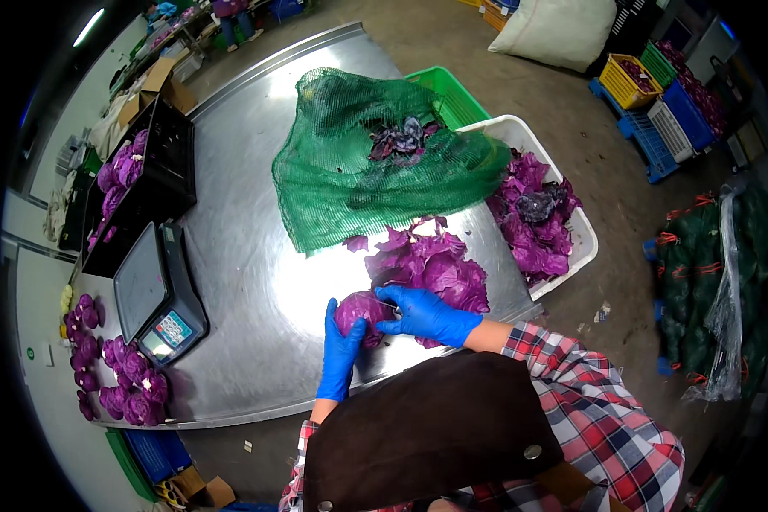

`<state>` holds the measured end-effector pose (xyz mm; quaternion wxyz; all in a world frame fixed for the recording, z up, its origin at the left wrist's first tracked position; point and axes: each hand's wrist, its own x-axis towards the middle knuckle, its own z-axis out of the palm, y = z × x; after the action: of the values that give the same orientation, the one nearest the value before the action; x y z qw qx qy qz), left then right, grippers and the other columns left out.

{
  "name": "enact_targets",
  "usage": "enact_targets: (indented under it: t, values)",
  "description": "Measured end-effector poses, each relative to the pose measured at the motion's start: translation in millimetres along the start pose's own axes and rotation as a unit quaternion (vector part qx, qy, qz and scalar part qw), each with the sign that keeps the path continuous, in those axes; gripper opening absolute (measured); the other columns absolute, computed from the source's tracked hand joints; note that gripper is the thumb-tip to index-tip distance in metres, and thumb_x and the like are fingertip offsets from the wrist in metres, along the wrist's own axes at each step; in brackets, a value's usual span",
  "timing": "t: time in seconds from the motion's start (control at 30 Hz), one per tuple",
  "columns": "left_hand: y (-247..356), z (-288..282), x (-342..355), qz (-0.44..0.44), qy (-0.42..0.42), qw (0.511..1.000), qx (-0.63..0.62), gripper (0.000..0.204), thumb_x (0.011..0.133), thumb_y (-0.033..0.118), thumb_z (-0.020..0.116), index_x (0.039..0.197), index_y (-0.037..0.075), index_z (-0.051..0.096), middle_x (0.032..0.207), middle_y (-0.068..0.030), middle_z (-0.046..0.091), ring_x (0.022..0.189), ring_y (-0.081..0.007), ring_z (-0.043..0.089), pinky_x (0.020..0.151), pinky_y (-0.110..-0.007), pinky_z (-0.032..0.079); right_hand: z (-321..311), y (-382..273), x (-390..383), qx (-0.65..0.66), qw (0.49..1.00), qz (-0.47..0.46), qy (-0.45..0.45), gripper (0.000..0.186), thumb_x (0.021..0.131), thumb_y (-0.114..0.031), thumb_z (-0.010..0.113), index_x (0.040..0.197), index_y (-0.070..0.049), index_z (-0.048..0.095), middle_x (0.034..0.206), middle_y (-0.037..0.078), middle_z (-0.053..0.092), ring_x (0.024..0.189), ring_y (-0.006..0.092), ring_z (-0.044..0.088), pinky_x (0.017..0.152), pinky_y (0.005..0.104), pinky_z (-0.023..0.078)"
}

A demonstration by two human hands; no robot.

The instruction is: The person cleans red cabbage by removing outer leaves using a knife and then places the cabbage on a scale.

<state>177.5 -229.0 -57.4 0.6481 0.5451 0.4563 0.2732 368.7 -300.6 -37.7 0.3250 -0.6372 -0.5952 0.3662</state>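
One smooth, round purple cabbage [356,309] is right of the one scale [141,271]; the left grip [341,352] cups it closely, the right grip [429,317] half-curls against it, hold unclear.

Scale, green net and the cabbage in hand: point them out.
Scale [141,280]: head view, weighing plate.
Green net [356,186]: head view, middle of the mesh.
Cabbage in hand [357,310]: head view, rounded top.

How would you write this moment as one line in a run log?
left hand: holding purple cabbage; right hand: touching its right side; purple leaves: heaped beyond, on metal table; scale: farther left
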Motion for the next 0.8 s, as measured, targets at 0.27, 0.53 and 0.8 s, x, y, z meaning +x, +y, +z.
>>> enact_targets:
  t: [0.27, 0.53, 0.8]
  values:
    - [-19.1, 15.5, -12.2, 0.137, 0.030, 0.975, 0.174, 0.118, 0.056, 0.028, 0.088, 0.144, 0.002, 0.013, 0.131, -0.0176, 0.036, 0.116, -0.0268, 0.046, 0.097, -0.037, 0.042, -0.5, -8.3, -0.9, -0.088, 0.996, 0.004, -0.004, 0.059, 0.073, -0.031, 0.066, 0.119, 0.001, 0.048, 0.077, 0.018, 0.062, 0.070, 0.0352, 0.063, 0.062, 0.0430, 0.050]
    - [-14.8, 1.0, -12.0, 0.189, 0.004, 0.971, 0.150, 0.117, 0.056, 0.024, 0.088, 0.144, 0.003, 0.014, 0.132, -0.0191, 0.035, 0.123, -0.0310, 0.040, 0.104, -0.038, 0.035, -17.7, 24.1, 7.2, 0.317, 0.915, 0.244, 0.062, 0.023, 0.081, -0.018, 0.059, 0.098, -0.004, 0.058, 0.063, 0.004, 0.055, 0.046, 0.0124, 0.053, 0.041, 0.0278, 0.044]
    - [-3.2, -22.3, -22.7, -0.118, -0.071, 0.875, -0.465, 0.087, 0.078, 0.059, 0.056, 0.140, 0.005, 0.027, 0.138, -0.0205, 0.037, 0.126, -0.0375, 0.039, 0.104, -0.051, 0.035, -56.2, 35.7, -8.0, -0.002, 0.966, 0.083, 0.246, 0.049, 0.085, -0.021, 0.060, 0.128, -0.003, 0.045, 0.113, 0.018, 0.057, 0.097, 0.0286, 0.058, 0.080, 0.0358, 0.048]
